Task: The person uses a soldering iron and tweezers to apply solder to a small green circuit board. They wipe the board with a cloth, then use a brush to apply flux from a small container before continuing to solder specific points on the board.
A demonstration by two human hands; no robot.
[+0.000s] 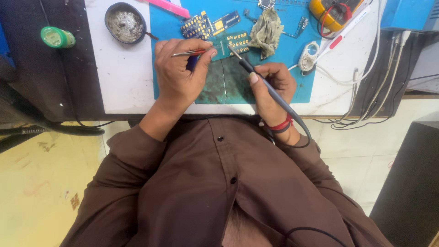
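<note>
Left hand (178, 75) pinched red-handled metal tweezers (190, 53) beside the gold-padded blue circuit board (237, 42); right hand (270, 87) gripped a grey soldering iron (263, 80), whose tip might slip and bridge pads

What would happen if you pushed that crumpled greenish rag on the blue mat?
The rag looks soft and wrinkled, so it would probably flop and bunch up, not slide stiffly. It seems light for its size. It lies slumped on the blue mat, so it likely would not roll.

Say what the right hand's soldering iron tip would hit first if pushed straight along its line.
Probably the small circuit board with gold pads: the soldering iron in the right hand points up-left at its edge, though depth is unclear.
</note>
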